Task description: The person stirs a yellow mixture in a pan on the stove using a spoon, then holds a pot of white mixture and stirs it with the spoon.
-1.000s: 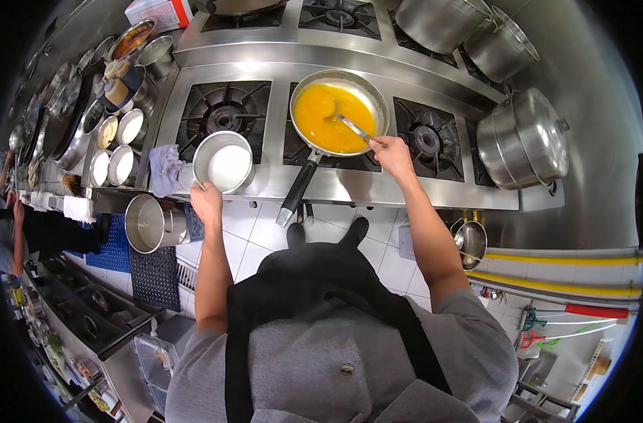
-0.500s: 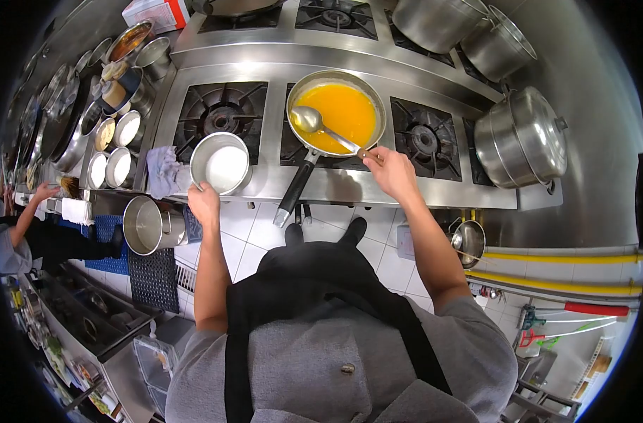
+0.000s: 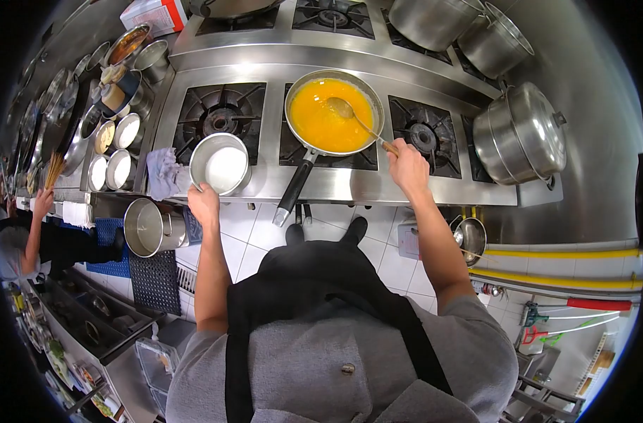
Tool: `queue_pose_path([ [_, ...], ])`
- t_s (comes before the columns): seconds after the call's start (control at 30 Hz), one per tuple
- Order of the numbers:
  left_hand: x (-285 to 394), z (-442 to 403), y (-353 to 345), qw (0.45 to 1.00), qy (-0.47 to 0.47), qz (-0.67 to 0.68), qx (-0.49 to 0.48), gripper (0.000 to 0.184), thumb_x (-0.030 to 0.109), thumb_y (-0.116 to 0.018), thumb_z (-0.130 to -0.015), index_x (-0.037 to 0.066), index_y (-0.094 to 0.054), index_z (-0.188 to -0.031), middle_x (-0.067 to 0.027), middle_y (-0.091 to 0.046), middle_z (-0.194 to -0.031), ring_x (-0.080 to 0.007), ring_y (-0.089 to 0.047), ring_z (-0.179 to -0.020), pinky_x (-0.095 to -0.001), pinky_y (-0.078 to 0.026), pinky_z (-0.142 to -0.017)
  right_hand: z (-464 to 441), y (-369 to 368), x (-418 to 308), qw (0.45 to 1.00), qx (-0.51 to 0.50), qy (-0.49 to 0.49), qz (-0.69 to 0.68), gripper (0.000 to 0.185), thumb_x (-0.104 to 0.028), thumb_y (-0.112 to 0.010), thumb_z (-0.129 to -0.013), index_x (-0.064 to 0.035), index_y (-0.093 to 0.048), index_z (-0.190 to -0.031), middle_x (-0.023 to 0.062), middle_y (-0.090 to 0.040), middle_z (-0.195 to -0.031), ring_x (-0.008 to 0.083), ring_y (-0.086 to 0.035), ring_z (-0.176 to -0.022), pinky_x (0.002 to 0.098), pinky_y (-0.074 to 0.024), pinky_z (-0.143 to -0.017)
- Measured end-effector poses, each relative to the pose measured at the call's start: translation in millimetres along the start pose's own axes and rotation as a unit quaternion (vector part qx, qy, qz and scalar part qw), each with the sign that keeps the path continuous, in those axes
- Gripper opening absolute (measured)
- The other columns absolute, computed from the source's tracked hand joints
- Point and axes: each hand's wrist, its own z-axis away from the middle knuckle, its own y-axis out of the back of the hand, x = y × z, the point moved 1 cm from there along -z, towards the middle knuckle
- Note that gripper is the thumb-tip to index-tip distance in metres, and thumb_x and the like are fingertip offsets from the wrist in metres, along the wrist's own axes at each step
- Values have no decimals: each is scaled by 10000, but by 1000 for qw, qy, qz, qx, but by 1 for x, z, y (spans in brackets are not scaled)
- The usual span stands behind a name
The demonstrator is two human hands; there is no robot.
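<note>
My right hand [image 3: 410,168] is closed around the handle of a metal spoon [image 3: 363,125], whose bowl dips into a yellow-orange liquid [image 3: 328,127]. That liquid fills a frying pan [image 3: 379,106] standing on the middle front burner, its black handle [image 3: 297,185] pointing toward me. With my left hand [image 3: 204,203] I grip the near rim of a metal pot [image 3: 195,166] holding something white. The pot rests at the front edge of the left burner. Part of my left fingers is hidden against the pot.
A folded cloth [image 3: 163,171] lies left of the pot. At right stands a large lidded steamer pot [image 3: 511,137]. Seasoning containers [image 3: 118,169] line the left counter. A co-worker's hand [image 3: 44,201] holds a bristle brush at far left. A deep pot [image 3: 144,227] is near the floor mats.
My right hand has moved right, and the spoon's bowl has gone from the pan's left side to its middle, down into the liquid. The co-worker's brush has risen. My left hand stays put.
</note>
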Motion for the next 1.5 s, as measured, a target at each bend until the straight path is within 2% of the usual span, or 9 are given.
queue_pose_path([
  [0.2,0,0,0,1000,-9,0,-7,424,279,-549,-968,-44,-741,-1164,-330,-739,-1066,-506,-702,-1049,-541,-524,-945,-13,-3,11,999,19,-7,35,231,-217,-718,-950,-114,-642,-1143,196,-703,-1020,428,-729,-942,549,-583,-803],
  [0.47,-6,-4,-3,1000,3,7,-9,422,279,-548,-963,-30,-740,-1175,-332,-735,-1087,-509,-699,-1056,-546,-524,-943,-1,25,2,992,-34,-89,88,417,-307,-650,-984,-251,-682,-1395,212,-729,-1104,413,-746,-983,520,-594,-879],
  [0.7,2,1,1,1000,4,-11,-12,421,285,-549,-968,-29,-738,-1176,-334,-734,-1085,-514,-696,-1055,-550,-521,-943,-3,50,16,980,-97,-155,-73,347,-375,-694,-918,-210,-819,-1197,219,-785,-1023,370,-759,-1029,445,-581,-940],
  [0.77,-1,-1,0,1000,-3,-3,-2,421,285,-548,-970,-33,-736,-1172,-335,-734,-1078,-517,-695,-1054,-549,-520,-945,-10,21,35,964,-140,-134,-179,352,-375,-735,-904,-163,-829,-1170,155,-793,-897,284,-773,-853,394,-584,-822],
  [0.8,-2,-3,0,1000,-4,-3,-2,421,285,-548,-970,-33,-736,-1172,-335,-734,-1078,-517,-695,-1054,-549,-520,-945,-11,7,40,964,-140,-134,-180,352,-375,-735,-904,-163,-829,-1170,155,-793,-897,284,-773,-853,394,-584,-822],
  [0.87,-5,-5,-2,1000,8,-8,-10,417,282,-549,-971,-38,-737,-1159,-337,-734,-1067,-519,-694,-1052,-547,-519,-947,-11,-17,43,928,-165,-157,-296,362,-354,-795,-884,-111,-832,-1150,73,-762,-803,155,-690,-677,327,-554,-705],
  [0.97,-7,-6,-3,1000,0,4,-12,409,275,-547,-973,-42,-738,-1147,-337,-735,-1057,-518,-696,-1048,-545,-521,-941,-8,-29,32,912,-146,-174,-343,341,-330,-835,-872,-73,-837,-1096,29,-726,-763,87,-609,-604,285,-521,-639],
  [1.2,-7,-6,-3,1000,-22,-18,-2,406,267,-551,-973,-46,-741,-1148,-331,-738,-1059,-507,-705,-1040,-542,-528,-925,-9,-22,27,919,-110,-185,-330,360,-371,-850,-863,-66,-837,-1053,30,-736,-740,100,-651,-623,290,-521,-642],
  [1.5,-3,-3,-1,1000,5,5,-11,413,269,-562,-956,-45,-746,-1151,-329,-743,-1052,-497,-713,-1031,-531,-528,-933,-10,47,15,974,-1,-140,-179,393,-468,-817,-863,-137,-827,-1075,80,-773,-815,243,-740,-754,381,-546,-703],
])
